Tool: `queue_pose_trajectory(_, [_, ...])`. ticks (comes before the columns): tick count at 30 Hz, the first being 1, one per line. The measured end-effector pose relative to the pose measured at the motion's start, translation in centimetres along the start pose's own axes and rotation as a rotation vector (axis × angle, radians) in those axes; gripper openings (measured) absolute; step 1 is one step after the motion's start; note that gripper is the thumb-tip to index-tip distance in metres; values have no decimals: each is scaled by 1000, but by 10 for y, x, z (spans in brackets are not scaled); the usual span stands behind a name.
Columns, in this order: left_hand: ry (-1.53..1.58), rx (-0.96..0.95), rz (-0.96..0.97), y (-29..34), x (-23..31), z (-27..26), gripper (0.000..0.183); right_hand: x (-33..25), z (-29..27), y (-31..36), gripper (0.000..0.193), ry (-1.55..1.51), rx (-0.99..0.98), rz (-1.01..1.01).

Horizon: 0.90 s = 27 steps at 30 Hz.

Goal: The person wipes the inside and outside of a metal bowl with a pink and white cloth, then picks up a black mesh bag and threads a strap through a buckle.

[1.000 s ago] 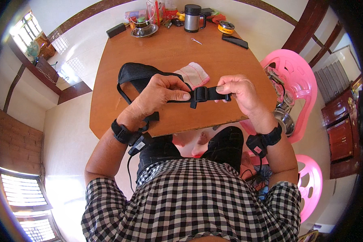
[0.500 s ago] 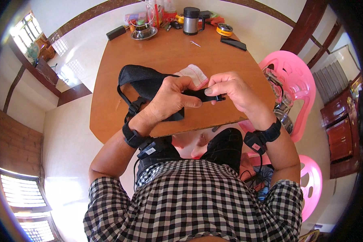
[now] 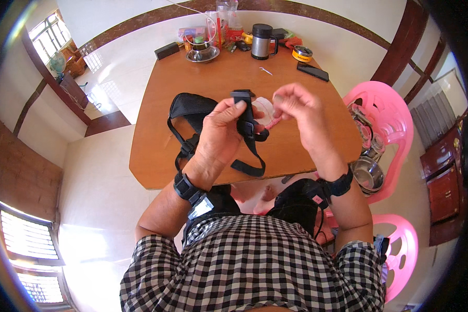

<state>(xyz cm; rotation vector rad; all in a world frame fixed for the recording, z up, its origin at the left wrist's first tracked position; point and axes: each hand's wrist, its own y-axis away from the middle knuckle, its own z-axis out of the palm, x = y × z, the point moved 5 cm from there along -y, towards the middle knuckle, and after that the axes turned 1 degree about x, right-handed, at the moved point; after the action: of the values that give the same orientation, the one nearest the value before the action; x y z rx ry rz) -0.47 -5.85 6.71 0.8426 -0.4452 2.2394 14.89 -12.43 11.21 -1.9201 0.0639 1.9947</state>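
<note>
My left hand grips a black webbing strap, its thumb pressed on the flat end, which stands up from the fingers. A dark buckle sits on this strap just below the thumb, and the loose tail hangs in a loop toward the table's near edge. To the left lies the black padded fabric piece with another strap and a side-release buckle. My right hand hovers to the right, apart from the strap, its fingers loosely bent with nothing visible in them. Behind the hands rests a pale cloth with a reddish edge, partly hidden.
On the wooden table, the far side holds a metal bowl, a steel mug, a yellow round tin and a dark flat phone-like object. A pink plastic chair with metal pots stands at the right.
My right hand has let go of the strap and drawn away from it. My left hand has turned the strap end upright, showing the buckle and hanging tail. The whole view has shifted slightly.
</note>
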Motion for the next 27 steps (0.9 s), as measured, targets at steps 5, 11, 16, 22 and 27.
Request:
queue_pose_trajectory(5, [174,-15,104,2,26,11,17,25,28,13,47,210,-236,-197])
queue_pose_trajectory(11, [-30,-130,356,21,69,41,17,43,45,10,18,536,-237,-214])
queue_pose_trajectory(16, [-236,-241,547,56,107,31,22,77,27,5,25,536,-164,-86])
queue_pose_trajectory(22, [-240,-5,444,99,93,-39,24,85,41,10,27,891,-260,-286])
queue_pose_trajectory(27, [-22,142,454,131,101,-110,25,95,55,11,27,1145,-316,-302])
